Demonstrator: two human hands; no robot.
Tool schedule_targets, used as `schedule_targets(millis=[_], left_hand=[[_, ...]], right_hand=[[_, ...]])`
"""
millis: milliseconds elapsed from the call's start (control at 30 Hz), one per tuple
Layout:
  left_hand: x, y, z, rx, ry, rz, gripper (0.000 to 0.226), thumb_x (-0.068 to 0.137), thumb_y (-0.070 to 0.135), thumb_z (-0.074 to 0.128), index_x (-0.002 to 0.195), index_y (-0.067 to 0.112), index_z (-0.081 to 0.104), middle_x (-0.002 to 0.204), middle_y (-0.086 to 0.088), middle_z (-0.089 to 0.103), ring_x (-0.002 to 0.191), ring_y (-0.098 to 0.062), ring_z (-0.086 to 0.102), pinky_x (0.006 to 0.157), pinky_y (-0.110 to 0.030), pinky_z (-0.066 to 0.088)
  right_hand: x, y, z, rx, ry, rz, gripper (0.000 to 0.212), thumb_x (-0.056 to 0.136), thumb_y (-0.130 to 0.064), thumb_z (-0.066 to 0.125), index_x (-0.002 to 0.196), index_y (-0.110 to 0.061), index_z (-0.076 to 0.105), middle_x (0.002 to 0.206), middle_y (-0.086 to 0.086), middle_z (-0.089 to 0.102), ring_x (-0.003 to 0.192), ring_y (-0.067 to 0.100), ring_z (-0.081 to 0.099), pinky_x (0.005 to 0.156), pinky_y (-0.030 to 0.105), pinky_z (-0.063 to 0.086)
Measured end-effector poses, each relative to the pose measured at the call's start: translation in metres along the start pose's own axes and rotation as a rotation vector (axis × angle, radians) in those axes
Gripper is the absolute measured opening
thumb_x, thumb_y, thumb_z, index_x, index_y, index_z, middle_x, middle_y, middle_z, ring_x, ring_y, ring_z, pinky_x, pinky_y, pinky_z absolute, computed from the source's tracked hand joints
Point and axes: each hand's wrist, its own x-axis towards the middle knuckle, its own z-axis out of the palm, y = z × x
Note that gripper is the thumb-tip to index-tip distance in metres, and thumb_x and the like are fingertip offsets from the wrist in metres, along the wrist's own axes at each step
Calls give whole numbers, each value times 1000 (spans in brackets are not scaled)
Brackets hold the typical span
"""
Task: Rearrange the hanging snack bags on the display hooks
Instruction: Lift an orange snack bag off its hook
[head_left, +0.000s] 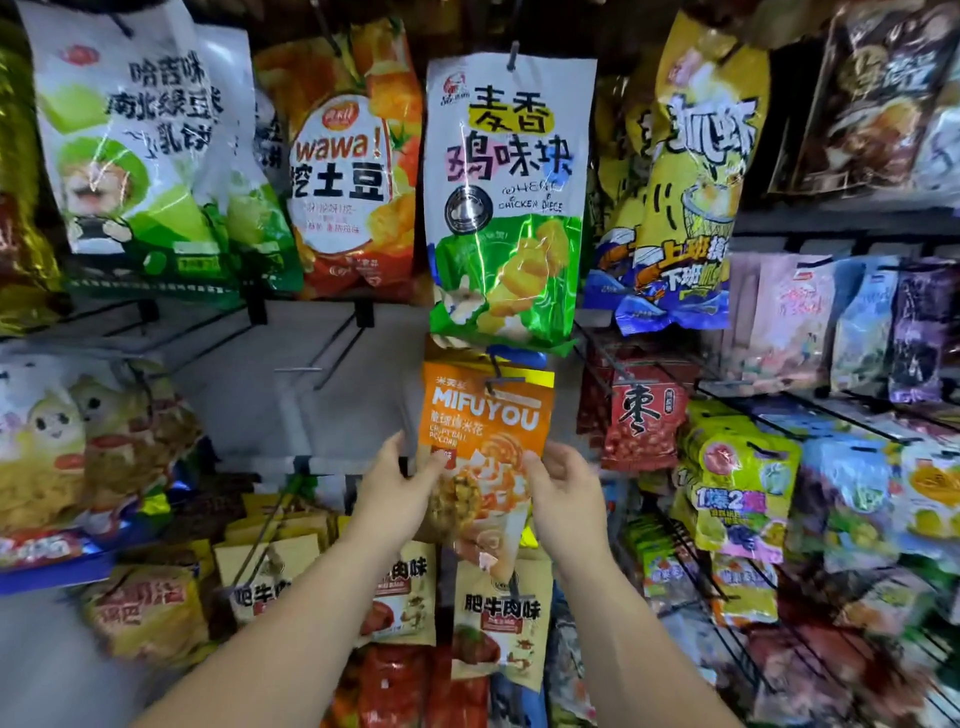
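Mid-frame, the left hand (402, 475) and right hand (563, 480) pinch the orange popcorn bag (485, 431) by its sides on its hook (493, 375); next it probably needs seating or sliding off.

An orange MIFUYOU popcorn bag (488, 415) hung upright from a black wire hook (496, 370) in the middle row. Its lower edges were pinched between the left hand (400, 483) and the right hand (566, 488). Directly above hung a white-and-green chicken-piece bag (506, 208) on its own peg (513, 54). Bare hooks (363, 316) jutted out just to the left.
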Motion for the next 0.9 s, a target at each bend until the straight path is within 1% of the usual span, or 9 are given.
schedule_targets(millis=[133, 267, 333, 433, 567, 633, 700, 767, 900], left_hand=[[17, -6, 6, -148, -34, -46, 54, 105, 41, 56, 154, 23, 40, 133, 3, 59, 116, -16, 54, 102, -37, 45], [21, -11, 11, -168, 76, -60, 26, 105, 37, 57, 125, 19, 57, 104, 10, 65, 107, -21, 64, 89, -37, 49], [19, -10, 11, -197, 109, -54, 20, 105, 37, 57, 106, 17, 60, 98, 3, 71, 102, -24, 69, 84, -40, 53], [7, 0, 6, -215, 118, -36, 28, 106, 36, 56, 93, 12, 59, 92, -3, 75, 92, -21, 70, 73, -37, 51], [-17, 14, -4, -291, 107, -14, 28, 107, 31, 54, 91, 8, 60, 86, -7, 76, 87, -25, 74, 70, -37, 56], [-30, 23, -6, -362, 89, -23, 26, 108, 24, 53, 94, 3, 59, 75, -4, 74, 71, -12, 75, 57, -24, 56], [-43, 28, -8, -392, 51, -19, 24, 109, 19, 51, 99, -1, 59, 69, -1, 74, 58, -4, 71, 47, -14, 49], [-52, 27, -11, -397, 0, 0, 25, 110, 19, 49, 104, -3, 60, 73, 3, 77, 62, -3, 72, 49, -13, 50], [-62, 20, -18, -376, 21, -30, 21, 110, 15, 48, 101, 0, 60, 78, 0, 78, 68, -10, 74, 60, -23, 57]], right_hand=[[4, 4, 4, -18, 41, 7, 30, 104, -35, 60, 129, -18, 61, 98, -21, 60, 90, -6, 58, 74, 20, 47], [6, 3, 6, -43, 55, -5, 18, 105, -33, 59, 96, -18, 60, 86, 2, 66, 81, 18, 64, 75, 40, 51], [6, 2, 7, -27, 67, -31, 31, 105, -32, 59, 82, -11, 53, 69, 4, 51, 62, 15, 49, 61, 37, 38], [6, 1, 8, 7, 73, -52, 44, 105, -29, 59, 73, -14, 33, 64, -5, 27, 53, 9, 25, 60, 34, 22], [-1, -2, 3, 108, 38, -65, 36, 105, -30, 58, 90, 1, 51, 74, 13, 45, 66, 18, 42, 62, 36, 34], [-6, -1, 0, 155, 16, -59, 28, 105, -27, 58, 94, -1, 58, 82, 23, 54, 69, 18, 49, 62, 32, 39], [-12, -2, -6, 194, -3, -56, 25, 105, -26, 58, 94, -3, 60, 80, 19, 57, 68, 15, 52, 58, 23, 40], [-18, -3, -12, 207, -17, -54, 24, 105, -25, 58, 92, -6, 61, 73, 3, 61, 61, 8, 56, 53, 13, 40], [-34, -3, -16, 227, -65, -35, 18, 104, -30, 59, 95, -17, 68, 89, -4, 76, 80, 12, 72, 69, 27, 56]])
